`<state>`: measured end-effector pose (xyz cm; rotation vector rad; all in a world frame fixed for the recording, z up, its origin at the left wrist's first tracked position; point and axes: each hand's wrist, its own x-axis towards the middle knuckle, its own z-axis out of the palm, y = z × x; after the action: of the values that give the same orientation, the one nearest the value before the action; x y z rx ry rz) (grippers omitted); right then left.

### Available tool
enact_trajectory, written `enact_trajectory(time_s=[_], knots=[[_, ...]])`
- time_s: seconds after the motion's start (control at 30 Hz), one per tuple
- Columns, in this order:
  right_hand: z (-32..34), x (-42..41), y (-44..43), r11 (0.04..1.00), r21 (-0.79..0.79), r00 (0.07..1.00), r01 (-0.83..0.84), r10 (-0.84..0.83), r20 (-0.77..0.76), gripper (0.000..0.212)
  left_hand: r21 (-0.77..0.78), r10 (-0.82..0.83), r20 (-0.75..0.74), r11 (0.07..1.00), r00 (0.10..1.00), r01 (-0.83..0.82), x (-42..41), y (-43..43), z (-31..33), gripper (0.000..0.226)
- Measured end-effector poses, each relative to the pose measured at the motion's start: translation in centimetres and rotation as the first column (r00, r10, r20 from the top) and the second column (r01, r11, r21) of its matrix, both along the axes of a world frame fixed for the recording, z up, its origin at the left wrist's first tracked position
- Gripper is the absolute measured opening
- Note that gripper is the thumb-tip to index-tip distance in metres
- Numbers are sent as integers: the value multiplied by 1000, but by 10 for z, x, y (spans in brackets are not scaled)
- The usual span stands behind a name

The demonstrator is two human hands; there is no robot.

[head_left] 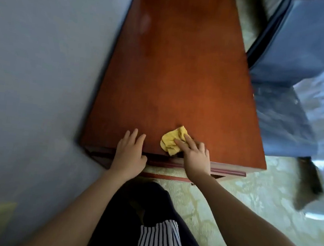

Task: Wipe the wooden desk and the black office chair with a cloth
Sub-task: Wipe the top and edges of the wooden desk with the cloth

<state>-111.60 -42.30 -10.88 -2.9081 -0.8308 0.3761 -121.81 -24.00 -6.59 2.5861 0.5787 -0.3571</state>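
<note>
One bench (pixel 181 75), one cloth (pixel 172 141), my two hands. Bench: glossy reddish-brown wood, long top running toward 12 o'clock. Cloth: yellow, crumpled into single wad, lying on bench top near its 6 o'clock edge. My right hand (pixel 195 155) on cloth's 4 o'clock side, fingers straight and spread, pressing it to wood. My left hand (pixel 130 153) at cloth's 9 o'clock, apart from it, palm down on bench, fingers straight, thumb at front edge. Grey wall (pixel 34 72) at 9 o'clock; pale patterned carpet (pixel 248 199) at 5 o'clock.
</note>
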Motion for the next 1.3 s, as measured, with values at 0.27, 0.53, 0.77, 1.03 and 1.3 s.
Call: enact_trajectory(time_s=[0.27, 0.53, 0.77, 1.03, 1.3], knots=[[12, 13, -106, 964, -128, 966, 235, -246, -82, 74, 52, -197, 24, 979, 980, 195, 48, -78, -9, 68], [11, 60, -147, 986, -166, 996, 30, -43, -77, 74, 173, 40, -79, 985, 996, -25, 69, -130, -22, 73], [25, 143, -174, 883, -133, 893, -451, 443, -84, 54, 58, 380, -173, 925, 909, -376, 108, -154, -28, 68], [20, 173, -186, 800, -23, 797, -600, 595, -100, 47, 97, 426, -327, 903, 844, -418, 125, -169, -30, 84], [30, 213, -178, 508, 126, 523, -852, 839, 151, 33, 30, 425, -284, 900, 860, -435, 117, -172, -30, 99]])
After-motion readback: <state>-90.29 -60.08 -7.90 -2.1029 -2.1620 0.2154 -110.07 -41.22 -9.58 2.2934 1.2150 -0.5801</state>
